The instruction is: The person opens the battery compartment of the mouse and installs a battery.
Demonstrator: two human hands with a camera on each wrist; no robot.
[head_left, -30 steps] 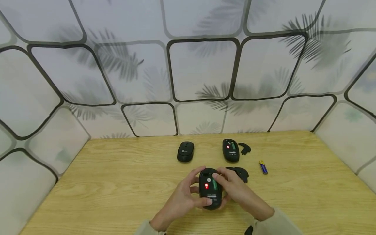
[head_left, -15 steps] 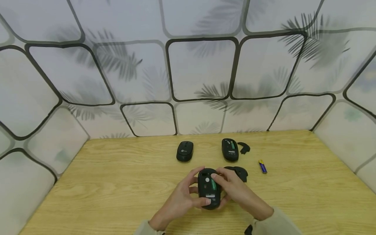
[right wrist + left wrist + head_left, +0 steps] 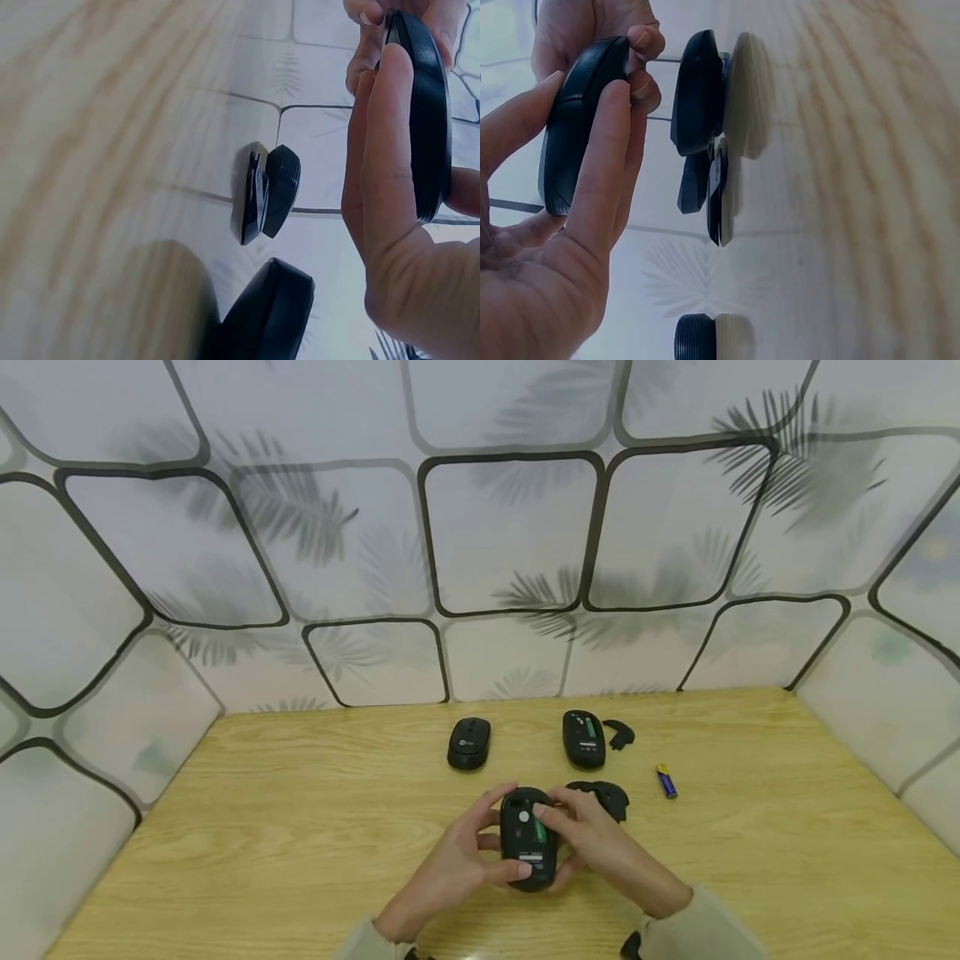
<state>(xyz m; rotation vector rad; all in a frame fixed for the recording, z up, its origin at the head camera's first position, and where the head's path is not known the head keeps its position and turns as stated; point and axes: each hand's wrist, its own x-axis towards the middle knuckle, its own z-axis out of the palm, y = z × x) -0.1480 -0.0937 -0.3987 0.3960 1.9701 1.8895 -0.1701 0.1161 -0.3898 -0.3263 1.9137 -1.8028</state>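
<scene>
Underside up, a black computer mouse point(image 3: 527, 852) is between both hands, lifted off the table in the left wrist view. Its battery bay is uncovered and shows a green battery point(image 3: 540, 831). My left hand point(image 3: 459, 853) holds the mouse by its left side, thumb across the lower underside and fingers beneath. From the other side my right hand point(image 3: 600, 839) grips it, thumb pressing near the top end of the battery. In the right wrist view, fingers of the right hand support the shell of the mouse point(image 3: 426, 127). Partly behind the right hand lies a black mouse cover point(image 3: 611, 799).
Farther back, a second mouse point(image 3: 469, 743) stands upright. A third mouse point(image 3: 583, 743) lies underside up with a green battery showing, a small curved black piece point(image 3: 621, 735) beside it. A blue-and-yellow battery point(image 3: 666, 781) lies to the right. Another dark piece point(image 3: 632, 946) shows by the right sleeve.
Red lights on the held mouse and the underside-up mouse at the back showed one second ago and do not show now. The hands keep the same grip; the view has shifted slightly.
</scene>
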